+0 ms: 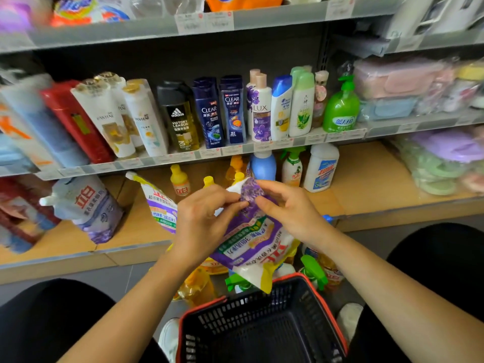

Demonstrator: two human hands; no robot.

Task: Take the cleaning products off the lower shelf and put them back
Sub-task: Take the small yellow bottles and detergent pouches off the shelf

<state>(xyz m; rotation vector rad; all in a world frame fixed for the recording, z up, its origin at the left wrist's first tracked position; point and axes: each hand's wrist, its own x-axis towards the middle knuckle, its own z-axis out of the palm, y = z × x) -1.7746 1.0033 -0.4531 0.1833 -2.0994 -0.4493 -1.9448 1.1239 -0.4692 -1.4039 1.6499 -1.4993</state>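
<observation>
A purple and white refill pouch (252,239) hangs upside down in front of the lower shelf (366,179), above the dark basket (262,323). My left hand (201,218) and my right hand (290,208) both pinch its upper purple edge. On the lower shelf stand two more pouches (89,205) (159,203), yellow bottles (179,180), a blue bottle (263,166), a green-trigger spray (292,166) and a white bottle (322,167). Yellow bottles (196,286) and green-trigger sprays (313,271) lie on the floor beyond the basket.
The middle shelf (235,150) holds a row of shampoo and soap bottles right above the lower shelf. Wrapped plastic bowls (442,163) fill the right side. Red boxes (15,213) sit at the lower shelf's left. My knees flank the basket.
</observation>
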